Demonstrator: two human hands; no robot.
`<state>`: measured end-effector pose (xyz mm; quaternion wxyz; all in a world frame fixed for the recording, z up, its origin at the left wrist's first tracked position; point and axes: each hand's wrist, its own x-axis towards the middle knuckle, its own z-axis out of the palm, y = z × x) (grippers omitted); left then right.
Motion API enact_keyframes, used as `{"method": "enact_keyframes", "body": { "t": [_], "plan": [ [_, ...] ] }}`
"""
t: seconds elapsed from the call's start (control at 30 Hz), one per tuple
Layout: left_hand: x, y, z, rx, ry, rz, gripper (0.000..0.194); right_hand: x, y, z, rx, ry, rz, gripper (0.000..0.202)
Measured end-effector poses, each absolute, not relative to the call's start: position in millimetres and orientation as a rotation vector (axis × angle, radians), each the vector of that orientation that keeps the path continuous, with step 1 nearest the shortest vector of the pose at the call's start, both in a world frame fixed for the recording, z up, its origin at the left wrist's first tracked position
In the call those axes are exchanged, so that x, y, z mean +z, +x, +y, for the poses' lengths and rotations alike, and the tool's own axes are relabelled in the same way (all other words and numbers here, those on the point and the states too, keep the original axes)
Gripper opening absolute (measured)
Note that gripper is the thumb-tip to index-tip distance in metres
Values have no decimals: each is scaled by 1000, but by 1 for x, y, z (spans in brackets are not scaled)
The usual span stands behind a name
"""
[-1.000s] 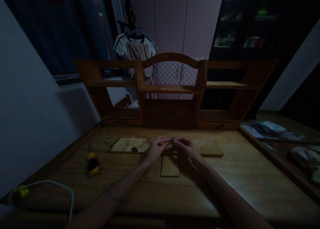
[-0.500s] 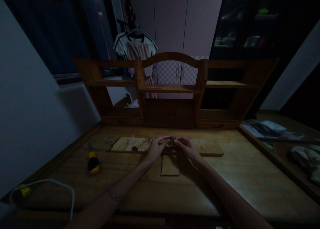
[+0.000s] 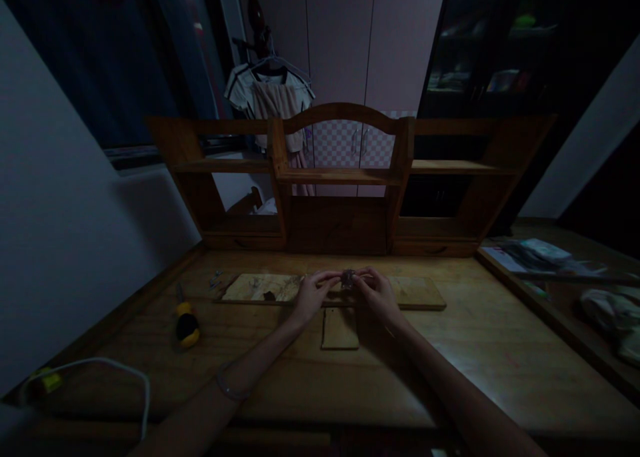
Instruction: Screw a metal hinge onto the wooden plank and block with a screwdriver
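Between my fingertips, above a long wooden board (image 3: 417, 293), is a small dark metallic piece (image 3: 348, 279); its exact kind is too dim to tell. My left hand (image 3: 316, 296) pinches it from the left, and my right hand (image 3: 376, 293) grips it from the right. The board lies across the desk, with peeled, stained patches on its left half. Just in front of it, below my hands, lies a small square wooden piece (image 3: 341, 330). A yellow and black screwdriver (image 3: 187, 324) rests to the left, its shaft pointing away from me.
Several small metal bits, perhaps screws (image 3: 215, 280), lie left of the board. A white cable (image 3: 146, 394) loops at the front left. A wooden shelf unit (image 3: 345, 177) stands along the back of the desk (image 3: 480, 364). Papers (image 3: 530, 256) lie on the right.
The small metallic piece has been turned between my fingers and shows more of its face. My right hand's fingers have shifted slightly; the board and screwdriver have stayed put.
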<state>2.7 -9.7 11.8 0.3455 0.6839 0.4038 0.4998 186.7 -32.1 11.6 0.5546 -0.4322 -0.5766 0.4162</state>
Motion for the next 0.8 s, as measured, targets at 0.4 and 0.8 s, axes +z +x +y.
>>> {"method": "enact_keyframes", "body": {
  "t": [0.4,0.8],
  "plan": [
    [9,2,-12,1312,1900,1047,11,17,188,-38,840,-1058,-1534,27],
    [9,2,-16,1285,1888,1107,21,19,189,-36,835,-1083,-1491,25]
  ]
}}
